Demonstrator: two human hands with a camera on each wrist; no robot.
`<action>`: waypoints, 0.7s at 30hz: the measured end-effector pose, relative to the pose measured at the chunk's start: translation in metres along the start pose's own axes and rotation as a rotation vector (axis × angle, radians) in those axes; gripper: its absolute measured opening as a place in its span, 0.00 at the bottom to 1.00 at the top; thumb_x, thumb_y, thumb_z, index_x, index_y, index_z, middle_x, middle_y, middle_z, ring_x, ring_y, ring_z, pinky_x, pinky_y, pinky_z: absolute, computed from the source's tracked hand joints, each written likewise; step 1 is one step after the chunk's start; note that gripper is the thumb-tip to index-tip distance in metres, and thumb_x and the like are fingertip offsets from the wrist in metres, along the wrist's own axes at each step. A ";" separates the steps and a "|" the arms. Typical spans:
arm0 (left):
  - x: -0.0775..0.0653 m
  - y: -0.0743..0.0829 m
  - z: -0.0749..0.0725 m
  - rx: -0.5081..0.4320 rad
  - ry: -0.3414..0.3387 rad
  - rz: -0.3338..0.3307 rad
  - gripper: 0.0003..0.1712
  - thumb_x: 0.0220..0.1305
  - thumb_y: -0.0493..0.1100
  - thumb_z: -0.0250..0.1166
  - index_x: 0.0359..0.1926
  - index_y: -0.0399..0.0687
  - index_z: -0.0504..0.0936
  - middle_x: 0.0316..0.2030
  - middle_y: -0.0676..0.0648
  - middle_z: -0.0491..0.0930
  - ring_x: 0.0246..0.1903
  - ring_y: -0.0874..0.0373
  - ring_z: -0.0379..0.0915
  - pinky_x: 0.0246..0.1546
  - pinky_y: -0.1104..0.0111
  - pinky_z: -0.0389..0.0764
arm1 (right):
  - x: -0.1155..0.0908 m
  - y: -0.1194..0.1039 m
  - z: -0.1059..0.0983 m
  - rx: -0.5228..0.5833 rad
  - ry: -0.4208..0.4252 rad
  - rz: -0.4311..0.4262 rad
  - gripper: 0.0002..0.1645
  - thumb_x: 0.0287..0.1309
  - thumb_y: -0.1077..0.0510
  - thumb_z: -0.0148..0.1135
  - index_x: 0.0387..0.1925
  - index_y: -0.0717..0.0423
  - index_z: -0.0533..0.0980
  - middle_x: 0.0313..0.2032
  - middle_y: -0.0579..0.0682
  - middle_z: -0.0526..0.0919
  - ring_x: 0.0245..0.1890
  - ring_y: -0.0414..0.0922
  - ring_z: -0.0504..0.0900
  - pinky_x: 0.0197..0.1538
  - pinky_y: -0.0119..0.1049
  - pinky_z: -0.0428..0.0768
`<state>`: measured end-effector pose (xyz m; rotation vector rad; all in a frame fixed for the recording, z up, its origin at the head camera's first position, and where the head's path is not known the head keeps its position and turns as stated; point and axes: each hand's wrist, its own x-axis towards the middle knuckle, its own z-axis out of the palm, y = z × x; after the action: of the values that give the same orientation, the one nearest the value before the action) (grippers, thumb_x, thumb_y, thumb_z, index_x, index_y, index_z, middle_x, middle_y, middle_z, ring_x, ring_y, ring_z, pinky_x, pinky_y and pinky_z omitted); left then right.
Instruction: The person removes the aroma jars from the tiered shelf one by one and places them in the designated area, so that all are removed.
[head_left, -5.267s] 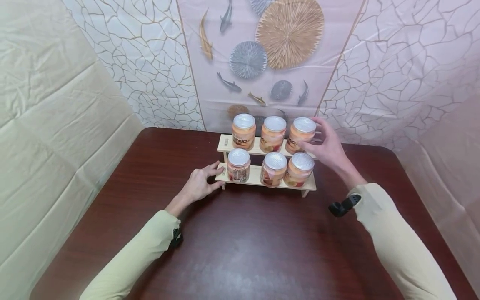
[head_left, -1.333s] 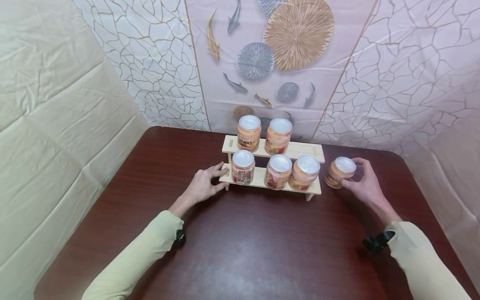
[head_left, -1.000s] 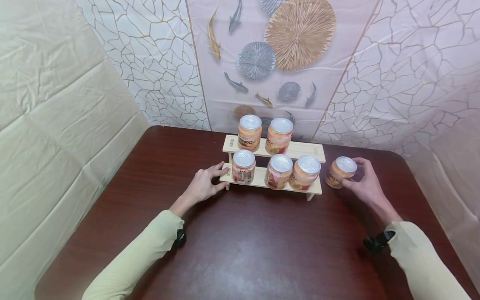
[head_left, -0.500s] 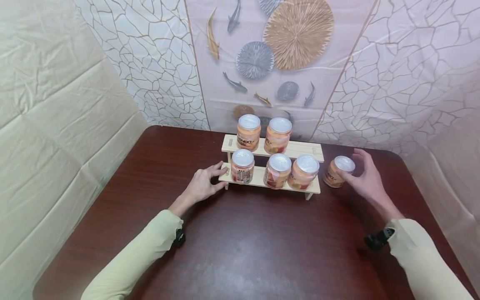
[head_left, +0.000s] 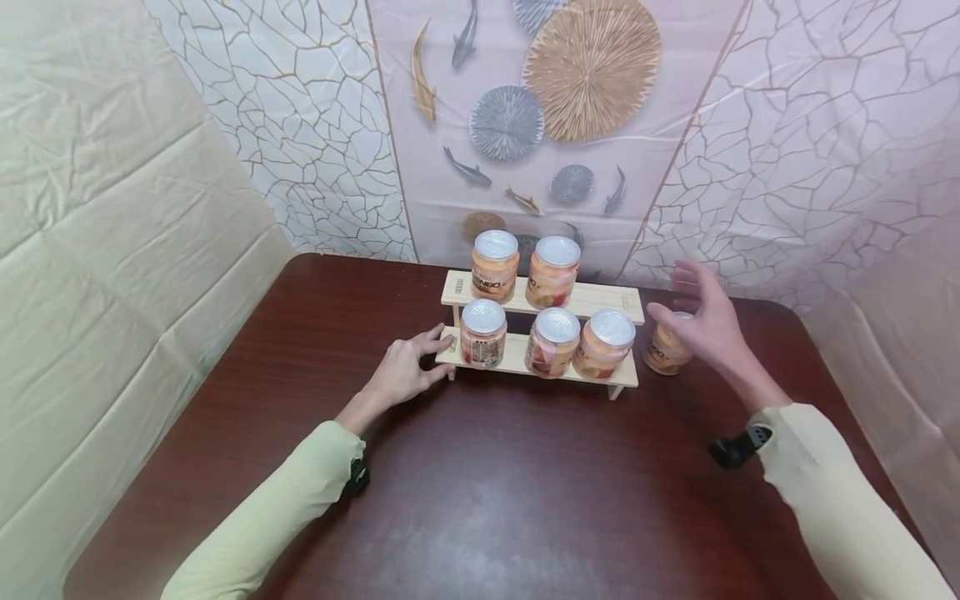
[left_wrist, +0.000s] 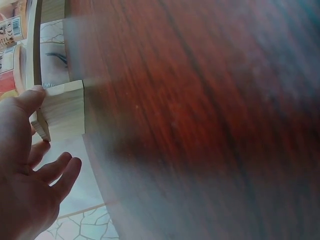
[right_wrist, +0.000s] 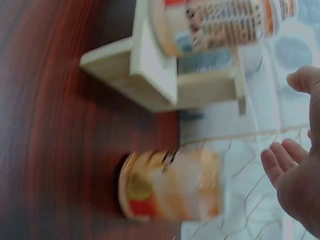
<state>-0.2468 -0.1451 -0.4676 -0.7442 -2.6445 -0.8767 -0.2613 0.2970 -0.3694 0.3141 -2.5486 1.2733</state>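
A two-tier wooden rack [head_left: 506, 353] stands on the table, with silver-lidded jars on both steps. My left hand [head_left: 401, 367] pinches the left end of its lower step; in the left wrist view the thumb [left_wrist: 33, 99] lies on the step's edge. To the right of the rack, a jar [head_left: 663, 353] with an orange label stands upright on the table. My right hand [head_left: 712, 325] is above and behind that jar, thumb and fingers spread apart, holding nothing. It hides part of the jar's lid. The right wrist view shows this jar [right_wrist: 172, 185] apart from the hand.
On the upper step stand two jars, a left one [head_left: 494, 271] and a middle one [head_left: 552, 275]; its right part [head_left: 611, 302] is bare wood. The lower step bears three jars, the rightmost [head_left: 604, 346] close to its neighbour. A patterned cloth [head_left: 502, 179] hangs behind the table [head_left: 480, 483].
My right hand took the right jar off the upper step and set it on the table beside the rack. It has since let go and risen up and leftward. The left hand stays put.
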 end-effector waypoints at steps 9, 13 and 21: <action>-0.001 -0.001 0.001 -0.004 0.006 0.010 0.28 0.58 0.45 0.76 0.58 0.42 0.83 0.62 0.36 0.75 0.56 0.41 0.75 0.52 0.52 0.78 | 0.014 -0.029 0.019 0.091 -0.106 -0.061 0.42 0.59 0.65 0.67 0.72 0.62 0.60 0.62 0.69 0.70 0.57 0.67 0.74 0.58 0.60 0.72; -0.001 -0.001 0.001 -0.009 0.009 0.013 0.28 0.58 0.45 0.76 0.58 0.41 0.83 0.62 0.36 0.75 0.57 0.41 0.75 0.52 0.53 0.78 | 0.018 -0.036 0.025 0.125 -0.137 -0.048 0.40 0.60 0.65 0.67 0.71 0.62 0.61 0.61 0.67 0.71 0.58 0.67 0.74 0.59 0.59 0.72; 0.000 -0.002 0.001 -0.010 0.009 0.010 0.27 0.58 0.45 0.76 0.58 0.42 0.84 0.62 0.37 0.75 0.56 0.41 0.75 0.52 0.53 0.78 | 0.030 -0.050 0.034 0.159 -0.195 -0.070 0.41 0.60 0.67 0.67 0.72 0.63 0.60 0.62 0.68 0.70 0.60 0.65 0.73 0.59 0.57 0.72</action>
<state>-0.2477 -0.1457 -0.4689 -0.7536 -2.6278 -0.8898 -0.2790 0.2375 -0.3414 0.5826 -2.5708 1.4883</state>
